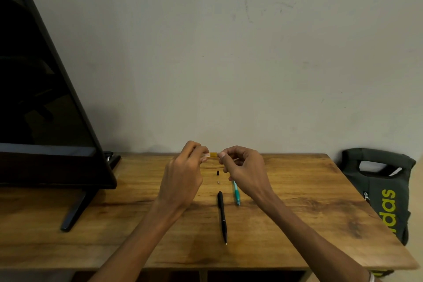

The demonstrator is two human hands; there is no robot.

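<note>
From my remote seat I see both hands raised just above the bench (309,201), close to the middle of its far edge. The left hand (183,174) pinches one end of a short yellow barrel (212,155) between thumb and curled fingertips. The right hand (245,171) pinches the other end the same way. The barrel lies level between them, clear of the wood, with a pale label showing at its left end. I cannot tell whether the right hand's lower fingers hold anything else.

Below the barrel, a small black tip (218,172) stands on the bench. Just nearer to me lies a tiny pale piece (218,182), too small for me to make out. Nearer again, a black pen (222,215) lies with its point toward the near edge. Just to its right is a teal pen (236,193), lying almost parallel. Its far end is hidden under the right hand. The two pens are close but not touching.

A dark monitor (45,98) fills the bench's left side, with one foot of its stand reaching toward the near edge. A grey bag (384,190) with yellow-green lettering sits past the right edge, near the far right corner.
</note>
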